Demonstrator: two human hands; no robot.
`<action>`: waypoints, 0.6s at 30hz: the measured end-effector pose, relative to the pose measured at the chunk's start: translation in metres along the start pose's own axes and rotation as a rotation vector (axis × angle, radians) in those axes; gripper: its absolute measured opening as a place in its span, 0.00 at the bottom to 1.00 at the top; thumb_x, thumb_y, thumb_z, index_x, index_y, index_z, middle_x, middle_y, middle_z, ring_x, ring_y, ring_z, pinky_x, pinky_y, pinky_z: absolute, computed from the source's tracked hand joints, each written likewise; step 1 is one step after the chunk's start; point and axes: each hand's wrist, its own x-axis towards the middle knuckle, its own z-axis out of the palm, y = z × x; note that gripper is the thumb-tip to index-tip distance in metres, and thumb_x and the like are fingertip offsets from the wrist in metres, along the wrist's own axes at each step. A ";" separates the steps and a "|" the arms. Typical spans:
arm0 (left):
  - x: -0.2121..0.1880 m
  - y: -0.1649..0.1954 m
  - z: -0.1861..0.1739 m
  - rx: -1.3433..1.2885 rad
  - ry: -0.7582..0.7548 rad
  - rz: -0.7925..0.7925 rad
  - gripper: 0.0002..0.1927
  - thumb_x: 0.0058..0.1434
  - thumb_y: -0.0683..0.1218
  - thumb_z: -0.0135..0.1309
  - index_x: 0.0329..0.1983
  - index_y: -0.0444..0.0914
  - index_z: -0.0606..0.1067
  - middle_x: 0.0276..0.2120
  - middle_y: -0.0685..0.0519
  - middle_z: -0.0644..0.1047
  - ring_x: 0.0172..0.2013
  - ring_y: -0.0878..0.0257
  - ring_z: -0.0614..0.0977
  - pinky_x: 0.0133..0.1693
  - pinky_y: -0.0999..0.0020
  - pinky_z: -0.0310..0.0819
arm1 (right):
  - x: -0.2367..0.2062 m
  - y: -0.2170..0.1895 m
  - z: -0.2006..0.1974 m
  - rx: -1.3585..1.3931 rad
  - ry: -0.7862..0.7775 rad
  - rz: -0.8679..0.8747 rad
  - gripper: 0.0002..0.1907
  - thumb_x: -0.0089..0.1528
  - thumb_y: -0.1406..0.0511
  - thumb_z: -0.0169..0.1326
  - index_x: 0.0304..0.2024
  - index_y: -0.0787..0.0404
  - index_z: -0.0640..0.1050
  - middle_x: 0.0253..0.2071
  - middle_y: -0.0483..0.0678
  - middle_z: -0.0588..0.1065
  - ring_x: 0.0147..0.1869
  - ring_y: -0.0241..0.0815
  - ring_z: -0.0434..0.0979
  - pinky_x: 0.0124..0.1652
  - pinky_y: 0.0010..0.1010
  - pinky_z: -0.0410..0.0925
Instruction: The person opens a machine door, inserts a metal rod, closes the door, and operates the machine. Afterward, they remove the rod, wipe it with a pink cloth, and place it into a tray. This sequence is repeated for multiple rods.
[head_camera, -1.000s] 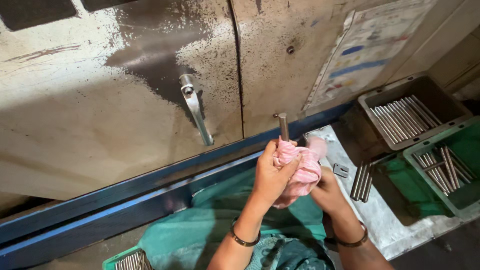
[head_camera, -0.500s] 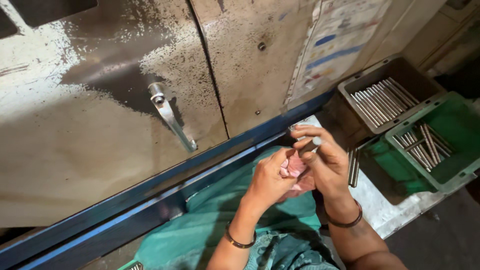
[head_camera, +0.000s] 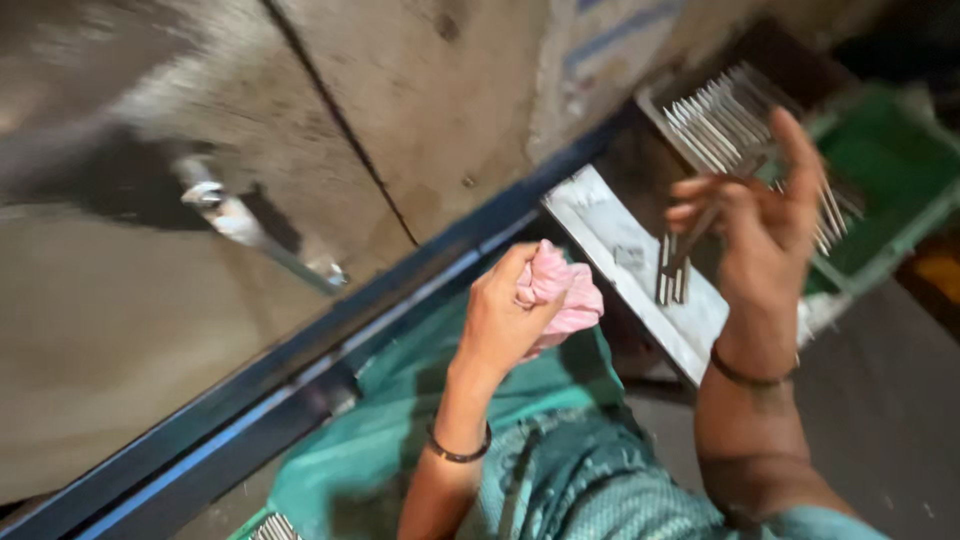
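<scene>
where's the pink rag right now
In the head view the pink rag sits near centre, bunched in the left hand, above the green cloth and left of the white tray.

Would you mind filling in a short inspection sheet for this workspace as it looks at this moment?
Surface: pale, scuffed board beside the trays, a few metal rods lying on it.
Job's things: pink cloth bunched in the left hand; one thin metal rod in the right hand, picture blurred.
Clutter: dark tray of rods; green tray beside it with more rods.
Grippers: left hand closed on the cloth; right hand raised above the trays, fingers loosely spread around the rod.
Cables: nothing seen.
Surroundings: worn metal panel with a handle, blue rail below it, teal fabric on the lap.
</scene>
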 end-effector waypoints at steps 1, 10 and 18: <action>-0.002 0.001 0.006 -0.009 -0.042 0.013 0.23 0.56 0.44 0.64 0.54 0.35 0.74 0.45 0.44 0.82 0.46 0.49 0.86 0.48 0.61 0.80 | -0.002 0.010 -0.007 -0.033 -0.040 0.066 0.30 0.74 0.74 0.43 0.77 0.53 0.55 0.44 0.56 0.79 0.42 0.45 0.82 0.45 0.37 0.78; 0.006 0.004 0.049 0.023 -0.322 0.128 0.23 0.55 0.44 0.64 0.53 0.36 0.74 0.48 0.45 0.80 0.49 0.45 0.82 0.51 0.56 0.77 | -0.024 0.141 -0.108 -0.707 -0.166 0.709 0.26 0.65 0.72 0.52 0.66 0.54 0.70 0.40 0.54 0.79 0.37 0.43 0.77 0.36 0.36 0.71; 0.018 -0.005 0.060 -0.008 -0.335 0.124 0.23 0.57 0.44 0.64 0.54 0.35 0.74 0.49 0.45 0.80 0.50 0.45 0.82 0.55 0.55 0.76 | -0.055 0.202 -0.160 -1.226 -0.206 0.744 0.25 0.66 0.70 0.42 0.65 0.51 0.72 0.48 0.68 0.76 0.54 0.68 0.75 0.51 0.54 0.67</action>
